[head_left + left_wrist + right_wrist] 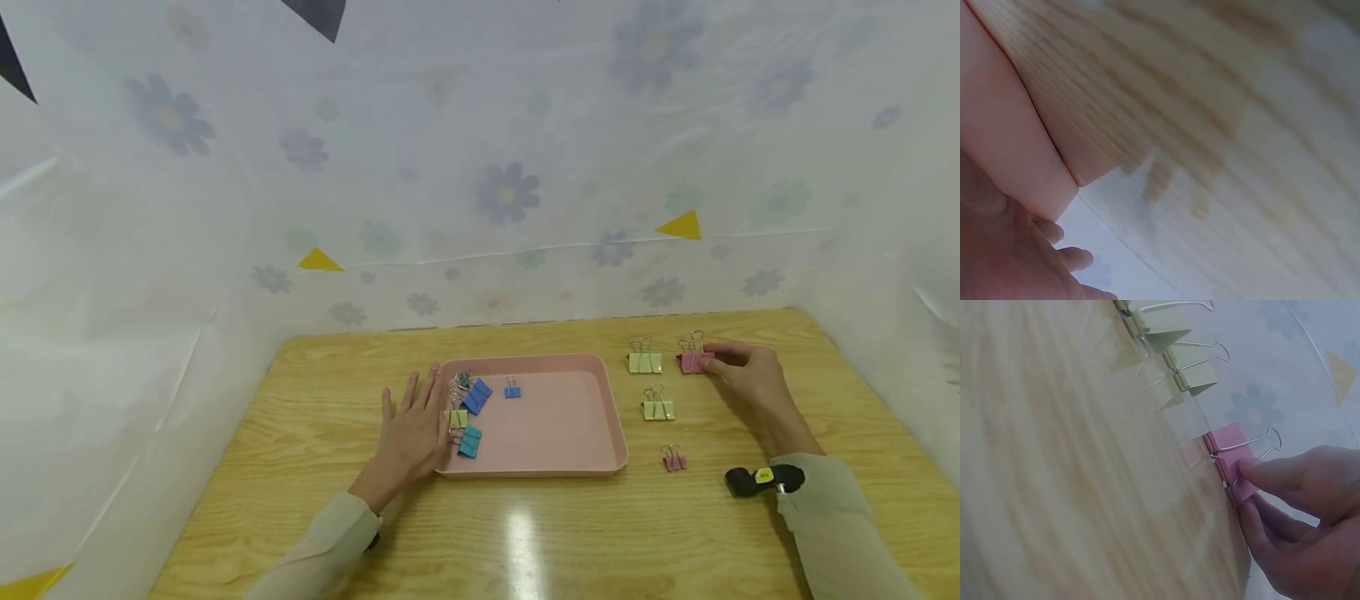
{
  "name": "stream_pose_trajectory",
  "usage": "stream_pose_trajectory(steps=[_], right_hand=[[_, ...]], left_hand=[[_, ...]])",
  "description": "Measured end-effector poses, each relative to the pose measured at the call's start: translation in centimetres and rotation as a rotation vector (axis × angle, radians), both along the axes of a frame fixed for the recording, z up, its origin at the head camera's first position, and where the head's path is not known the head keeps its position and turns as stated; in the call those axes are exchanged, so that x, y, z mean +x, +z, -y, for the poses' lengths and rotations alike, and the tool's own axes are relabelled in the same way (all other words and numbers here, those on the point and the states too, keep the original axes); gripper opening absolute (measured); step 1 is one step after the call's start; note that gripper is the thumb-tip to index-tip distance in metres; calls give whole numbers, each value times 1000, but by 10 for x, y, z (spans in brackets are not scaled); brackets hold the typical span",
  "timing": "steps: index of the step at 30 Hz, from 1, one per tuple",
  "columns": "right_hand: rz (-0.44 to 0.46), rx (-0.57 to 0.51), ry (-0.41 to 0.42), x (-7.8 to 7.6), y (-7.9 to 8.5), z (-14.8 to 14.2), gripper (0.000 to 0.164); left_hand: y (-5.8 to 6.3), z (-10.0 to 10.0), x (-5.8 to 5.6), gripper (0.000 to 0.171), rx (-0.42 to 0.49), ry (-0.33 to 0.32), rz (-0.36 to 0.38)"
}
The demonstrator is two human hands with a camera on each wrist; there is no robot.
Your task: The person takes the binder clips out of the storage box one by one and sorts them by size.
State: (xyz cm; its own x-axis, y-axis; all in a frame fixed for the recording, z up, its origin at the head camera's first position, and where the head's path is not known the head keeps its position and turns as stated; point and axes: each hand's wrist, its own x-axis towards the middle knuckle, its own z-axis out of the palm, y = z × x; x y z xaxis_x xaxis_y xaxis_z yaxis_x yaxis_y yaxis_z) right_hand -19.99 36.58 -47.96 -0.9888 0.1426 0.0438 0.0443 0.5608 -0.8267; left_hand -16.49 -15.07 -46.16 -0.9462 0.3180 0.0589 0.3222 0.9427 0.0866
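Note:
Between thumb and fingers, my right hand point(752, 379) pinches a pink binder clip point(694, 361) standing on the table at the far right; the right wrist view shows this pink clip point(1233, 456) with its wire handles up. To its left are two pale yellow-green binder clips point(644, 362), one behind the other, and a small pink clip point(674, 459) lies nearer. My left hand point(411, 429) rests with straight, spread fingers against the left side of the pink tray point(555, 425). Inside the tray, blue, teal and yellow-green clips point(470, 443) crowd the left end, and a small blue clip point(512, 390) sits apart.
The wooden table point(465, 542) meets a white flower-patterned sheet point(450, 208) at the back and both sides. A black strap point(757, 481) with a yellow label sits at my right wrist. The two loose yellow-green clips stand between the tray and my right hand.

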Motion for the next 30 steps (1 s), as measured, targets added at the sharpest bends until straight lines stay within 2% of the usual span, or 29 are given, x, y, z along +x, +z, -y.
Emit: stream_pose_trajectory(steps=[10,17,22,30], right_hand=[[54,-98,-38,7,3,0,65],[-79,-149,16,13,18,-7,57],[-115,-151,-17,13,30,-1,58],[-215,-210,21,17,48,20,34]], left_hand=[[-1,0,0,63,2,8,-2],[0,0,0,63,2,8,1],[1,-1,0,62,5,9,2],[0,0,-1,63,-12,8,2]])
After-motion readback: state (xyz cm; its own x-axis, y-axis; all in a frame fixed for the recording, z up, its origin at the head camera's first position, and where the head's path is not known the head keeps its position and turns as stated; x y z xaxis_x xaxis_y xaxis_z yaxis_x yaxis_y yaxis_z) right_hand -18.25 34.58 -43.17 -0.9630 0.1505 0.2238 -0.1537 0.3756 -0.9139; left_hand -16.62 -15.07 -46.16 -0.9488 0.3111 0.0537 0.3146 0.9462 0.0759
